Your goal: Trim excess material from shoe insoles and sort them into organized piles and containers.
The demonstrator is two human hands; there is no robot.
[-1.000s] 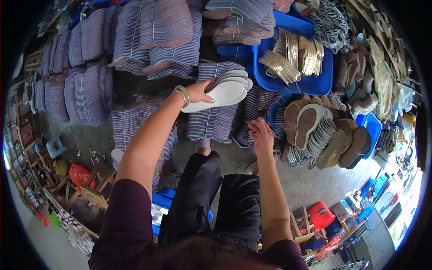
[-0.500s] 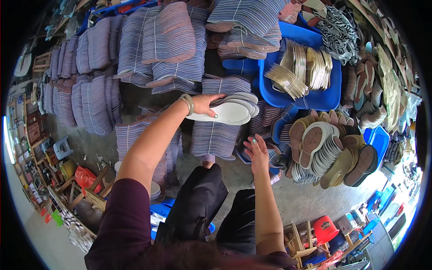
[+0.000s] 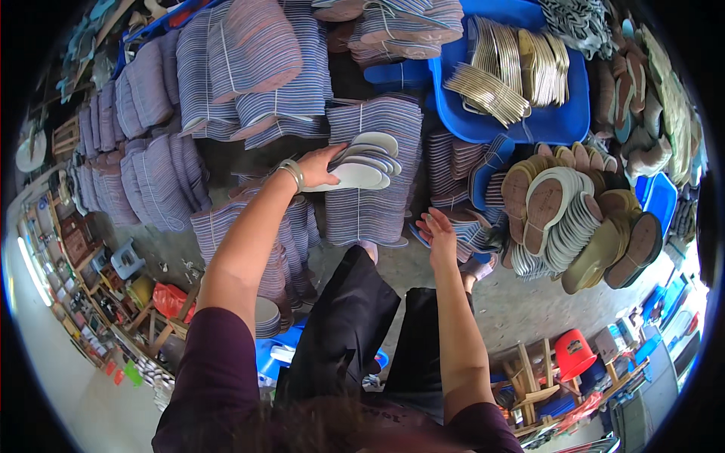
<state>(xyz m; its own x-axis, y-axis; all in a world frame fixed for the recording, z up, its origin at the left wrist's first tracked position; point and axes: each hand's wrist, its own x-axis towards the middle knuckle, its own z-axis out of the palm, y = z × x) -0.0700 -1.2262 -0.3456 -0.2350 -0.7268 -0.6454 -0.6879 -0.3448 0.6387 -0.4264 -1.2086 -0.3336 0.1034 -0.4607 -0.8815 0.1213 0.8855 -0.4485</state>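
My left hand (image 3: 319,167) is closed around one end of several white shoe soles (image 3: 366,164), which fan out to its right. They hang over a tall tied stack of striped soles (image 3: 368,215) in front of me. My right hand (image 3: 440,232) is raised with nothing in it, fingers apart and slightly bent. It is nearest to some striped soles (image 3: 470,230) lying low on the right. Beyond those lies a fanned pile of white-rimmed, brown-topped soles (image 3: 555,208).
A blue tub (image 3: 483,130) with gold soles (image 3: 491,94) stands at the far right. Big tied bundles of striped soles (image 3: 257,53) rise at the far left. A red bucket (image 3: 574,355) and wooden stools (image 3: 529,385) are at the near right. Blue stools (image 3: 127,258) stand left.
My left hand has moved slightly left with the white soles, which now tilt and fan more. My right hand stays raised, its fingers curled a little more. The view has shifted.
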